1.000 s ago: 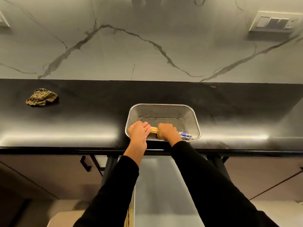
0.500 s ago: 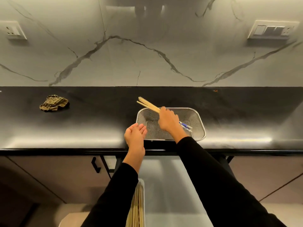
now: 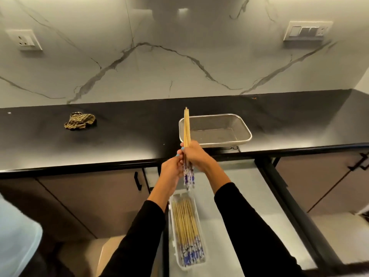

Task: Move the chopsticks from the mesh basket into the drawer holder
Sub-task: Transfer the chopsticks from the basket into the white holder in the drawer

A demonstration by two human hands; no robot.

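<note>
Slim wooden chopsticks (image 3: 186,128), blue-patterned ends, bundled in both hands.

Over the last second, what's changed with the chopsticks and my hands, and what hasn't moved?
The bundle of chopsticks has come up out of the mesh basket and toward you, now above the open drawer. The right hand gripped it throughout; the left hand left the basket rim and now holds the bundle's patterned ends too. The basket looks empty. The striped cloth and the drawer holder stayed put.
</note>
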